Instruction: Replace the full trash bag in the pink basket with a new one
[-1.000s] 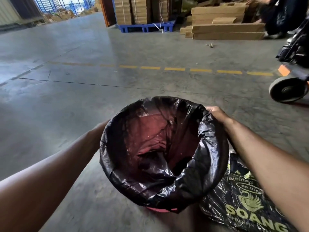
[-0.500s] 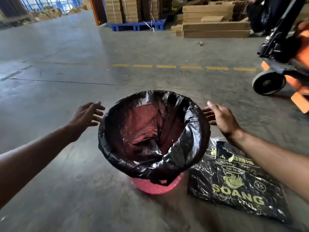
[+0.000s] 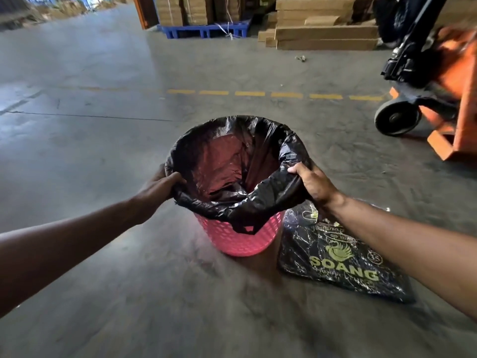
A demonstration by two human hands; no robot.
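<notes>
Basket (image 3: 241, 239), pink, lattice-walled, upright on concrete floor (image 3: 103, 293) at frame centre; black trash bag (image 3: 240, 202) lines it, folded over rim. I see left hand (image 3: 158, 188) clamped on bag's left edge, right hand (image 3: 313, 183) clamped on right edge. Printed black bag pack (image 3: 343, 259) lies flat just right of basket. Orange pallet jack (image 3: 438, 81) upper right.

Grey concrete floor (image 3: 103, 125), stacked cardboard boxes (image 3: 325, 29)

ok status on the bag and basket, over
Left hand and right hand each gripping black trash bag at its rim. Bag lining pink basket. SOANG bag pack on floor beside basket. Nothing blocking.
</notes>
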